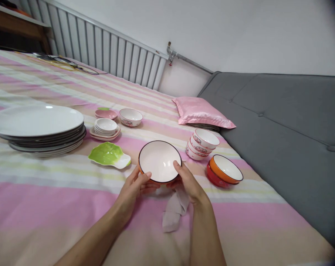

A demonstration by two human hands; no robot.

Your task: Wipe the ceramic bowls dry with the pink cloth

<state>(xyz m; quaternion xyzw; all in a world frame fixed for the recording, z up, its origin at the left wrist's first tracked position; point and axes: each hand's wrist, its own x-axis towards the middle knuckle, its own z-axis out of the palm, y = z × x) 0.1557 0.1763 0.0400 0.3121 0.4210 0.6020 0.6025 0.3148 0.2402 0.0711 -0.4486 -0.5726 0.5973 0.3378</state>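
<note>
I hold an orange bowl [159, 161] with a white inside and dark rim, tilted toward me above the striped bedspread. My left hand [135, 188] grips its lower left edge, thumb on the rim. On the lower right edge sits my right hand [188, 183], fingers closed, with a pale grey cloth [174, 210] hanging from under it onto the bed.
A stack of orange and red bowls [224, 170] lies to the right, patterned white bowls [202, 144] behind it. A green leaf dish [110, 155], small saucers [105, 128], a stack of large plates [38, 129] stand left. A pink pillow [202, 112] and grey sofa [289, 122] are right.
</note>
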